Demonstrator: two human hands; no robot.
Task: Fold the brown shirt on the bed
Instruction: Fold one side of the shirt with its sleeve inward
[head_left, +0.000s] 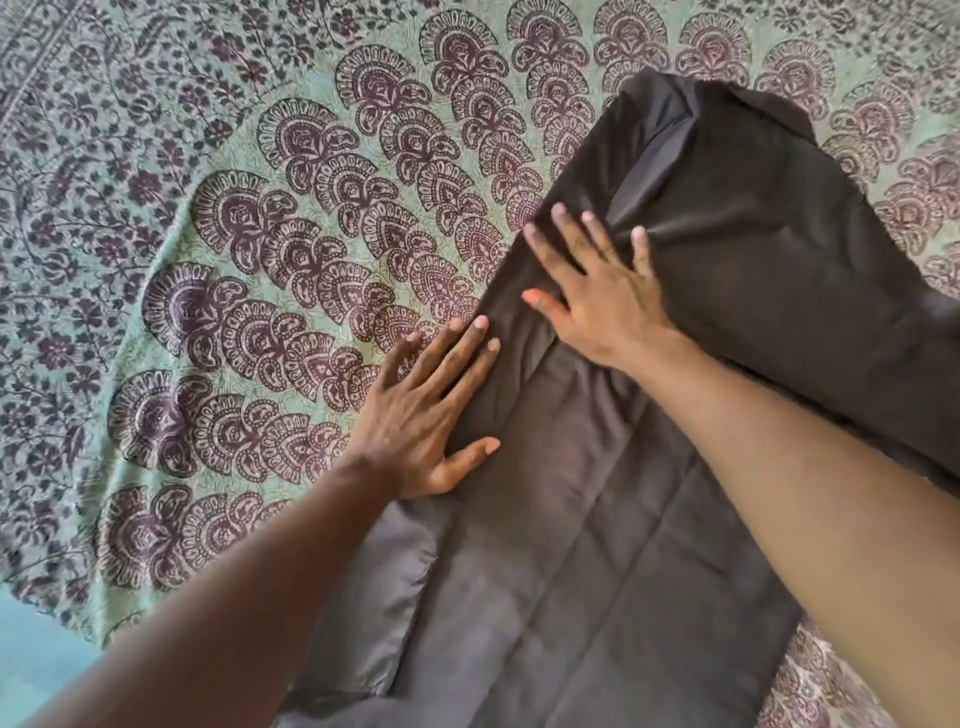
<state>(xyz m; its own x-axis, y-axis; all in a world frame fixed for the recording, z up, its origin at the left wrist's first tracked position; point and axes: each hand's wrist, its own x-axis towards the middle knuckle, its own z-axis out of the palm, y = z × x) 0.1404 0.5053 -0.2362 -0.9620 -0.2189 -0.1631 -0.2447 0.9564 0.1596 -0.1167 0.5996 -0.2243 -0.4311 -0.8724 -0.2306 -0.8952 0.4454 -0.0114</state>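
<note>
The brown shirt (597, 545) lies flat on the bed, running from the lower middle to the upper right, with one side folded over lengthwise. My left hand (426, 415) rests palm down on its left folded edge, fingers together and partly on the bedspread. Farther up the shirt, my right hand (592, 291) presses flat on the cloth with fingers spread. Neither hand grips the fabric. Both bare forearms cross the lower part of the view and hide some of the shirt.
A green bedspread (234, 234) with dark purple paisley and flower print covers the bed to the left, top and right of the shirt. The bed's edge and a patch of teal floor (31, 654) show at the lower left.
</note>
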